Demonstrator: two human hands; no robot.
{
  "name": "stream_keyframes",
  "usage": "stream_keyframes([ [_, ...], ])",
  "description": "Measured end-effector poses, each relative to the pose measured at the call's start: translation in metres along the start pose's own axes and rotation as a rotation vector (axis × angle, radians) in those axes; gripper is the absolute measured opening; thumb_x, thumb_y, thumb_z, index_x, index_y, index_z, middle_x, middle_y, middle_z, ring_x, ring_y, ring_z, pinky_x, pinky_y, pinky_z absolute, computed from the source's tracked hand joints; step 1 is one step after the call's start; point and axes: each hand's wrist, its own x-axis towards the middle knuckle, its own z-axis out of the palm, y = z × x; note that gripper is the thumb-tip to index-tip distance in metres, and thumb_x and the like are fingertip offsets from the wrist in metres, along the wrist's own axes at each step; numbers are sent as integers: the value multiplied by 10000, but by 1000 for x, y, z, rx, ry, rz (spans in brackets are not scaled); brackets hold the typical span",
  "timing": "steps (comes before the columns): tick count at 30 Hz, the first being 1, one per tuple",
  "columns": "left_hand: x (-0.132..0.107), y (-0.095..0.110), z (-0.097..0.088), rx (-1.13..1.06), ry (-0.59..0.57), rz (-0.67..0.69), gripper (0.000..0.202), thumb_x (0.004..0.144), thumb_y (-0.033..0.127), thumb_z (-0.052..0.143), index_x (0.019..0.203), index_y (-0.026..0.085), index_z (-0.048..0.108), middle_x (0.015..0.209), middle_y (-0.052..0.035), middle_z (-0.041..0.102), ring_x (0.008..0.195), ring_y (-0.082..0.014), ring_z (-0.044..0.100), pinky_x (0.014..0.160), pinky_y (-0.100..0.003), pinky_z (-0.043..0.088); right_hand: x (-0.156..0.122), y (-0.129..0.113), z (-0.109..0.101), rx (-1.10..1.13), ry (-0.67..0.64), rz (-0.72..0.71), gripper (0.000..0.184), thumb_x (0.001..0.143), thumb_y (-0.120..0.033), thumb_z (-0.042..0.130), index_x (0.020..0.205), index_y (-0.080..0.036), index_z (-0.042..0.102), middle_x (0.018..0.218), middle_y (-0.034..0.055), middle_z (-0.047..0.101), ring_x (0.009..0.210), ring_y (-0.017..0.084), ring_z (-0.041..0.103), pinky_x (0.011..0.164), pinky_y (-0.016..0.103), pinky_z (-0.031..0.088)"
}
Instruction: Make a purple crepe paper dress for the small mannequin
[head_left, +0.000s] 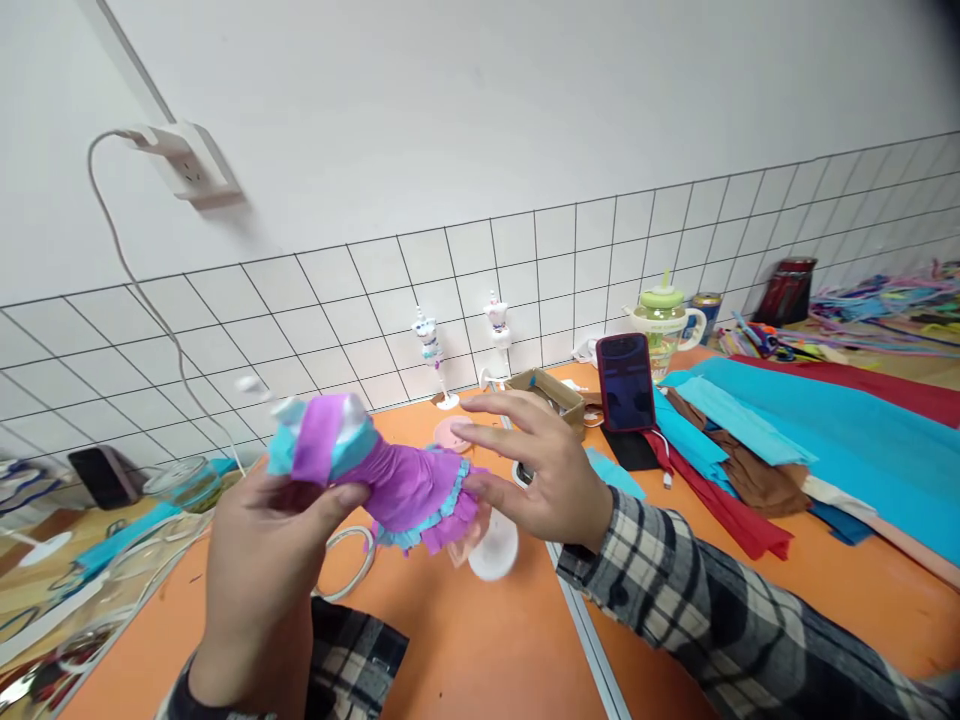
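My left hand grips a small doll mannequin dressed in a purple and turquoise crepe-paper dress, held tilted above the orange table. Its white round base hangs below the skirt. My right hand sits just right of the dress with fingers spread, fingertips touching the skirt's ruffled hem. Both sleeves are plaid.
Two bare white mannequins stand by the tiled wall. A small cardboard box, a propped red phone, a green-lidded jug and stacked blue, red and brown paper sheets lie to the right. A glass jar sits left.
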Motion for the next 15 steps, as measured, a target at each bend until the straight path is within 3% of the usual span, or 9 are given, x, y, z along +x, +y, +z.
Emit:
stream_keyframes([
  [3, 7, -3, 8, -126, -19, -131, 225, 655, 373, 839, 810, 237, 747, 746, 26, 741, 704, -178, 658, 652, -284, 560, -2, -3, 2, 22, -5, 50, 327, 893, -423, 626, 1112, -195, 715, 1237, 97, 651, 1110, 229, 588, 960, 438, 470],
  [8, 14, 0, 14, -131, 29, -190, 260, 619, 371, 859, 796, 211, 754, 732, 8, 744, 689, -173, 663, 634, -256, 563, -4, -4, 6, -12, -77, 185, 151, 813, -355, 730, 875, -224, 771, 1185, 70, 681, 1060, 238, 618, 932, 444, 473],
  [10, 14, -1, 14, -104, 14, -195, 251, 619, 357, 862, 787, 206, 750, 723, 7, 738, 675, -165, 660, 627, -244, 559, -4, -3, 7, 28, -87, 240, 169, 820, -348, 719, 909, -215, 771, 1186, 86, 676, 1093, 243, 613, 947, 443, 471],
  [13, 12, -5, 15, -72, -106, -212, 249, 627, 339, 861, 789, 190, 745, 671, 0, 713, 619, -164, 648, 587, -250, 548, -5, -3, 10, 145, -87, 331, 271, 845, -383, 693, 1037, -202, 752, 1187, 101, 673, 1118, 227, 616, 967, 418, 482],
  [15, 11, -9, 16, -81, -156, -219, 246, 643, 337, 854, 801, 183, 743, 650, -4, 699, 599, -167, 643, 569, -257, 543, -6, -4, 14, 207, -111, 390, 277, 827, -416, 710, 1010, -213, 761, 1185, 91, 679, 1120, 226, 620, 978, 418, 484],
])
